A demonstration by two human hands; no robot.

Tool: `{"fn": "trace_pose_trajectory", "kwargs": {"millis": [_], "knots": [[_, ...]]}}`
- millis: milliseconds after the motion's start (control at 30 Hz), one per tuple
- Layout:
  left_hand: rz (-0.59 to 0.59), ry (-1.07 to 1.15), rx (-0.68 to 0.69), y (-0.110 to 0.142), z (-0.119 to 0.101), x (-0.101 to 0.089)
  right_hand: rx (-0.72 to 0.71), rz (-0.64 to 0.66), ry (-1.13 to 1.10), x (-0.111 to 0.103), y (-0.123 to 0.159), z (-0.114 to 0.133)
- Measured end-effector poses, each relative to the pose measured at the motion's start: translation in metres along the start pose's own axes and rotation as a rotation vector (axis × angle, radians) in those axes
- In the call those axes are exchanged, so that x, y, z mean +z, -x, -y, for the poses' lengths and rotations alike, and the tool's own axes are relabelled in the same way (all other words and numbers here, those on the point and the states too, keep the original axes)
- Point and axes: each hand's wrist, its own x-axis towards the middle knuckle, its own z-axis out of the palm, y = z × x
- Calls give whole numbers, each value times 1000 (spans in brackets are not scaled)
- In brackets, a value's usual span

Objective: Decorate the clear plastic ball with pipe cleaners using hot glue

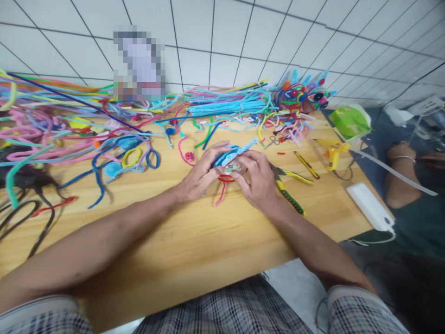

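Between my two hands is a round pipe-cleaner craft piece (232,163), blue at the top with a light blue strip sticking up to the right and red round its lower edge. My left hand (204,170) is closed on its left side, thumb at the front. On the other side, the fingers and thumb of my right hand (257,177) grip it too. A pink pipe cleaner (220,194) hangs out below it onto the table. Just right of my right hand lie pliers (290,192) with yellow and dark handles. My fingers hide part of the piece.
Loose pipe cleaners (69,125) cover the table's left and back, with a light blue bundle (229,105). Finished figures (302,95) stand behind. To the right are a utility knife (306,164), a yellow glue gun (333,150), scissors (273,141) and a white power box (370,206). A person's arm (399,176) shows far right.
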Motion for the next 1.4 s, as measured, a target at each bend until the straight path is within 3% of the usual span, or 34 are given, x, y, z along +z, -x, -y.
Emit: {"fn": "trace_pose_trajectory", "kwargs": {"millis": [200,533,1067,1400], "knots": [[12,-5,-1,0,-5,-1,-32,-5,5,0,-1,-1],[-54,49,-41,1,2,0,57,182,109,-5,-3,7],[-70,32,-33,0,0,2,-22,-8,-18,-1,-4,-1],[-60,12,-42,0,-1,2,29,17,-60,1,-3,-4]]}}
